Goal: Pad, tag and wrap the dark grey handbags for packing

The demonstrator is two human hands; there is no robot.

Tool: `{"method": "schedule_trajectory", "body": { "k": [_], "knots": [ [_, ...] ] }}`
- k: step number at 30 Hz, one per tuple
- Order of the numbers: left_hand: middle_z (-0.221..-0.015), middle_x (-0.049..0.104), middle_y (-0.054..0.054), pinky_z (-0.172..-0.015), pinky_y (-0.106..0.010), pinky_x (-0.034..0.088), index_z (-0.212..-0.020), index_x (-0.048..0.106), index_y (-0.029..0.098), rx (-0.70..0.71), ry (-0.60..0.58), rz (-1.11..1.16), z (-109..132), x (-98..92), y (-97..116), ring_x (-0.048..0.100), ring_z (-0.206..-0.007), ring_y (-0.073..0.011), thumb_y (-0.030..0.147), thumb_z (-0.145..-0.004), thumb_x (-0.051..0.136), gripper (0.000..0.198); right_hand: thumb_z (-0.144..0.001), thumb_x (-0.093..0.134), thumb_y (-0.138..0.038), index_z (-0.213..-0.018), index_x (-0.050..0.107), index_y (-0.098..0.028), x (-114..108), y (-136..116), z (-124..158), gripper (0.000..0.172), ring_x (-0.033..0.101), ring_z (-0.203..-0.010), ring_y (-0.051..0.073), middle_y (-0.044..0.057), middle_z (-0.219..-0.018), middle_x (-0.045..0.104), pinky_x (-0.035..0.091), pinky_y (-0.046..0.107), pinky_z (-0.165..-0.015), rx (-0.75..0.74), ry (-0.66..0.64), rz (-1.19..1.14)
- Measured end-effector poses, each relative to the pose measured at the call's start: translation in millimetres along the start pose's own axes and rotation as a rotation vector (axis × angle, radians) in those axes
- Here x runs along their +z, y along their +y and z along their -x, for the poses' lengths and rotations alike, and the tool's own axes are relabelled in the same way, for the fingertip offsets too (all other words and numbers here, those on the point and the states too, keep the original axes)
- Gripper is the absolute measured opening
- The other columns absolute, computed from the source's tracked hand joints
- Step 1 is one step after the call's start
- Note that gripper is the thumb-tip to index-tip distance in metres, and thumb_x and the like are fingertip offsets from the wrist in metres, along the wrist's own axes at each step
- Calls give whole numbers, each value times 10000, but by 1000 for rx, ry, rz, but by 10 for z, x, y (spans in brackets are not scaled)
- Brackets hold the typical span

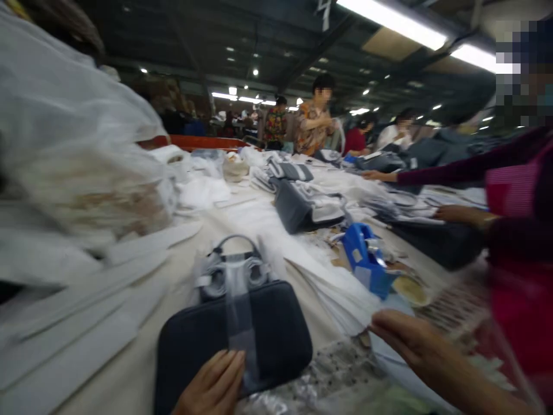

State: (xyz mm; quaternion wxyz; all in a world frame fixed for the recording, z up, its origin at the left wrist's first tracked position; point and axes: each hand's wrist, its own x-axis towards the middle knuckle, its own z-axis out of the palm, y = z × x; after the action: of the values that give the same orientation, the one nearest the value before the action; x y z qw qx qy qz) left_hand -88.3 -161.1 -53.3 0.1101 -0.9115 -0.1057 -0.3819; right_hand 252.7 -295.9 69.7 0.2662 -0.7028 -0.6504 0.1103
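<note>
A dark boxy bag [194,334] with rounded corners lies in front of me. A clear plastic strip [237,288] runs over its middle, and a wrapped handle [235,237] with rings stands at its far side. My left hand [213,385] is on the bag's near edge, fingers together over its face beside the strip; its thumb is hidden. My right hand [404,337] is closed, fingertips pinched at the near corner of a stack of thin white sheets [330,291]. Blur hides how many sheets are between the fingers.
A blue tape dispenser [365,259] and a tape roll [410,289] stand to the right. Dark grey bags [294,207] lie farther up the table. Long white strips [86,323] and a large plastic-wrapped bundle [82,150] fill the left. A co-worker's sleeved arms [453,167] reach in from the right.
</note>
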Motion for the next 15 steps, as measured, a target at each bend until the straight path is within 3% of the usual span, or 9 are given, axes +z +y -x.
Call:
{"method": "schedule_trajectory", "body": {
  "k": [3, 6, 9, 12, 15],
  "knots": [
    [-1071, 686, -99, -973, -319, 482, -1059, 632, 85, -56, -156, 35, -80, -140, 63, 573, -1095, -189, 27, -765, 404, 377, -888, 525, -247, -707, 581, -257, 11, -555, -240, 190, 596, -540, 125, -31, -650, 623, 434, 201, -493, -313, -388, 7],
    [-1069, 679, -121, -951, -358, 502, -1072, 614, 50, -123, -169, 61, -137, -179, 101, 579, -1065, -203, 30, -775, 389, 374, -842, 607, -150, -706, 593, -229, 211, -1085, -562, 158, 621, -583, 113, -29, -685, 649, 416, 189, -513, -538, -658, 112],
    [-1057, 676, -129, -940, -371, 505, -1072, 606, 35, -148, -159, 91, -129, -160, 128, 586, -1032, -211, 35, -774, 395, 364, -801, 633, -141, -689, 625, -186, 593, -1394, -920, 121, 624, -563, 147, 9, -633, 662, 331, 240, -461, -685, -771, 323],
    [-1058, 669, -130, -968, -369, 481, -1060, 606, 45, -168, -173, 123, -85, -129, 140, 581, -1024, -203, 53, -762, 420, 352, -780, 613, -123, -758, 658, -145, 960, -1464, -1220, 55, 649, -606, 186, 66, -693, 697, 260, 263, -439, -753, -801, 523],
    [-1087, 658, -121, -1002, -367, 448, -1025, 618, 73, -191, -175, 125, -40, -100, 145, 566, -1050, -199, 73, -744, 448, 328, -769, 586, -73, -803, 670, -121, 1164, -1470, -1389, 102, 663, -633, 202, 89, -733, 707, 249, 259, -440, -775, -797, 628]
  ]
}}
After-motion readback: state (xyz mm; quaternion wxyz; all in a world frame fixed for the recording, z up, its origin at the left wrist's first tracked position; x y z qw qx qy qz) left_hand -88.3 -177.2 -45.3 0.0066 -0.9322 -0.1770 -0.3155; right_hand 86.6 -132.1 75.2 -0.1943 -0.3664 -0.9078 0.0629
